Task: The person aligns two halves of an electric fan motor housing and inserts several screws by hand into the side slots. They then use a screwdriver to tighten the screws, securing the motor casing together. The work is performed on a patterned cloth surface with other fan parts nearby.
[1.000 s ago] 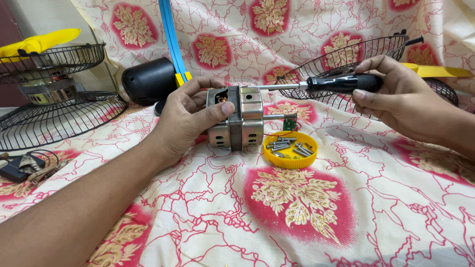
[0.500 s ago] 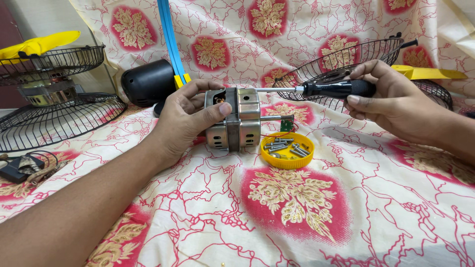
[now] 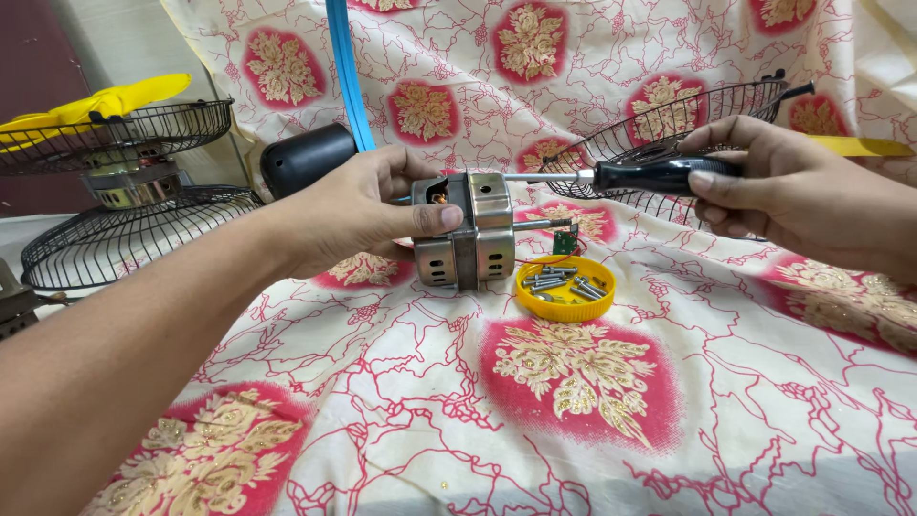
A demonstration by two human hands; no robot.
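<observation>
- Since the earlier frames we have lifted the fan motor a little off the cloth, and the screwdriver has levelled out, its tip now at the motor's top right corner.
- Our left hand is wrapped around the motor's left end, thumb pressed across its front face.
- Our right hand is closed on the screwdriver's black handle, fingers curled over it.
- We see the motor as a boxy, dull silver metal housing with slotted vents and copper windings showing at the top; its thin shaft points right, so its long axis runs left to right.
- We hold the screwdriver nearly horizontal too, shiny steel shank pointing left.
- Just beside the motor, lower right, a round yellow plastic lid holds grey screws.
- Behind the screwdriver lies a black wire fan guard; two more wire guards stack near the cloth's left edge.
- A smooth black motor cover sits behind our left hand.
</observation>
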